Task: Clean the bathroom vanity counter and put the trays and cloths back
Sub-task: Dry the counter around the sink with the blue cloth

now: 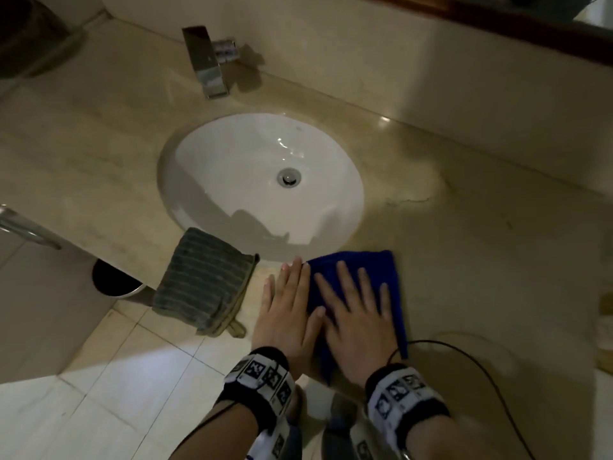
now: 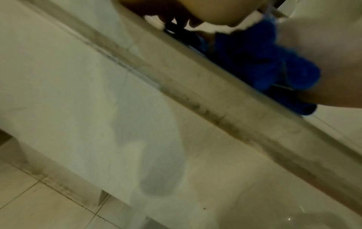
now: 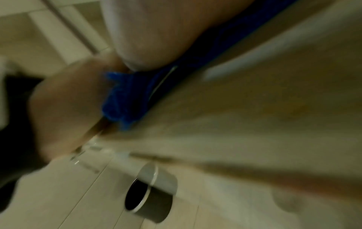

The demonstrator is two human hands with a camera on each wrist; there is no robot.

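Note:
A folded blue cloth (image 1: 384, 270) lies on the beige vanity counter (image 1: 481, 254) at its front edge, just in front of the sink. My right hand (image 1: 355, 303) lies flat on the cloth with fingers straight and spread. My left hand (image 1: 292, 300) lies flat beside it, fingers straight, its thumb side over the cloth's left edge. A grey striped cloth (image 1: 202, 280), folded, drapes over the counter's front edge to the left. In the wrist views the blue cloth (image 2: 260, 65) (image 3: 125, 96) bunches over the counter's edge under my hands.
A white oval sink (image 1: 232, 154) is set in the counter, with a chrome faucet (image 1: 205, 61) behind it. A round metal bin (image 1: 112, 277) (image 3: 149, 196) stands on the tiled floor under the counter. A black cable (image 1: 471, 360) trails over the counter at the right.

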